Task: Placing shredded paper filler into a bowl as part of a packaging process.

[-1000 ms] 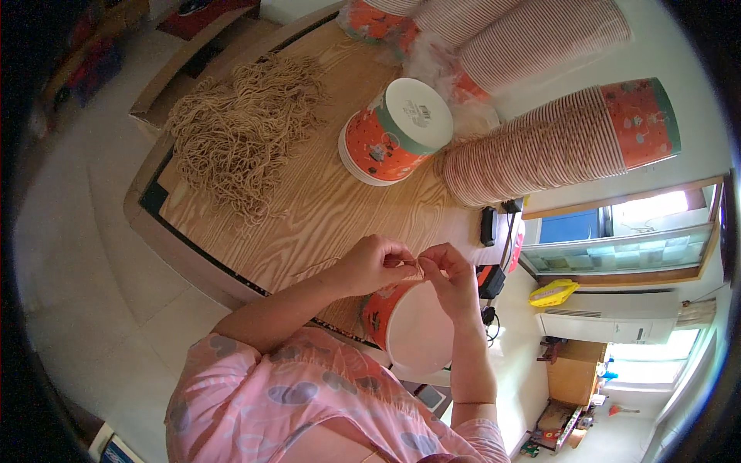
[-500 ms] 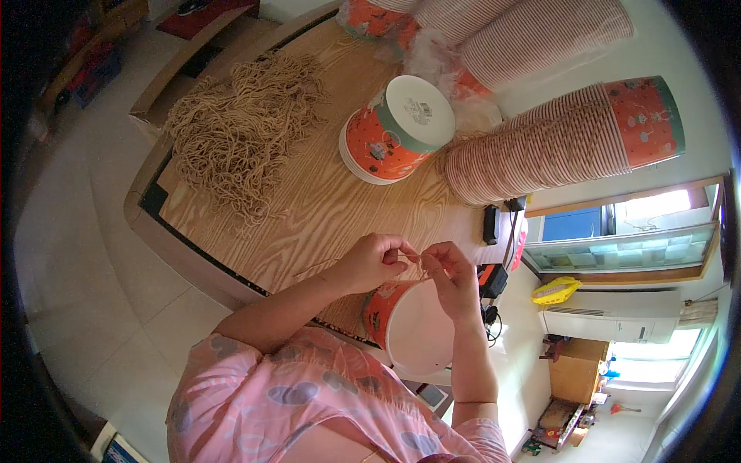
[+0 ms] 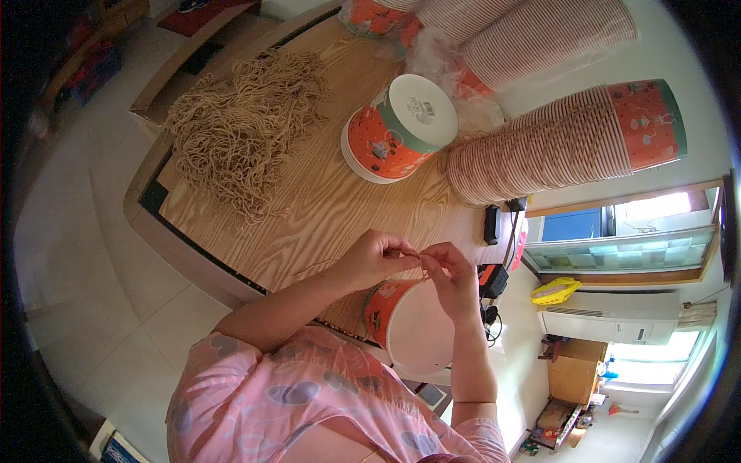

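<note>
My left hand (image 3: 373, 259) and my right hand (image 3: 451, 275) meet fingertip to fingertip, both pinching a thin tan cord that is mostly hidden by the fingers. Just below them an orange paper bucket (image 3: 377, 315) lies tipped at the table's near edge, its white mouth facing me. My right forearm passes in front of part of its rim. Beyond my hands a short stack of orange and green paper buckets (image 3: 378, 147) stands upside down, white base up. A big loose heap of tan cord (image 3: 239, 139) spreads over the table to the left.
A long nested stack of buckets (image 3: 540, 143) with tan cords along it lies at the right, and more stacks in clear plastic (image 3: 548, 38) lie behind. A black box (image 3: 492, 225) and an orange-black box (image 3: 492, 281) sit at the right edge of the wooden table (image 3: 324, 208).
My fingertips have drawn closer together, and the left fingers are pressed flatter on the cord. The buckets and the cord heap stay where they were.
</note>
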### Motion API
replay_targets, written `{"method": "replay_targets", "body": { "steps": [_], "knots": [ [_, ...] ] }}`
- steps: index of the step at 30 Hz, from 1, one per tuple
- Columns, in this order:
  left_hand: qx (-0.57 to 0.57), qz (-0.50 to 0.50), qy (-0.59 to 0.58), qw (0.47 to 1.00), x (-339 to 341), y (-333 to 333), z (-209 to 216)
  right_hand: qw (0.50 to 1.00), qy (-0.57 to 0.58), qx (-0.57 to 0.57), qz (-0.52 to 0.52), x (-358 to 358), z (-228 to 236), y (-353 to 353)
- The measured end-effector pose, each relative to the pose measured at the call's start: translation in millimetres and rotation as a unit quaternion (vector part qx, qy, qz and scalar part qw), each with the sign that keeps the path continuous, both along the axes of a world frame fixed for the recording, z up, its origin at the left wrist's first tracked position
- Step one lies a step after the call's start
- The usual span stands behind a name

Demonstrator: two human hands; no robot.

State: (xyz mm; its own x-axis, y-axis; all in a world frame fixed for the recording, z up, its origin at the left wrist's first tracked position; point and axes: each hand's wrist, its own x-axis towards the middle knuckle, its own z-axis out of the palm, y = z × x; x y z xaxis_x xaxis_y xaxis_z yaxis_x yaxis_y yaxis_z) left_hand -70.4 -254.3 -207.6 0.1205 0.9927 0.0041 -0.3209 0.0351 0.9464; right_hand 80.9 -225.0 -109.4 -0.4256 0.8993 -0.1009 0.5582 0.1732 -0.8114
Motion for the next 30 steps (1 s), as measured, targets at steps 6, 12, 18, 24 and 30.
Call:
{"method": "replay_targets", "body": {
  "steps": [6, 12, 18, 24, 30],
  "knots": [
    [-0.013, -0.007, 0.011, 1.000, -1, -2, 11, 0.999, 0.011, 0.031, -0.001, 2, -2, 0],
    [-0.009, -0.006, 0.013, 1.000, 1, -1, 9, 0.999, -0.003, 0.051, 0.009, 2, 0, -1],
    [-0.001, -0.029, -0.012, 1.000, 0, -3, 13, 0.998, -0.002, 0.067, 0.011, 3, -4, -1],
    [0.033, -0.053, 0.045, 0.997, 1, -10, 20, 0.993, -0.065, 0.095, 0.016, -1, 1, -3],
    [0.038, -0.062, 0.103, 0.992, 0, -12, 26, 0.992, -0.073, 0.096, 0.022, 1, 3, -3]
  ]
}}
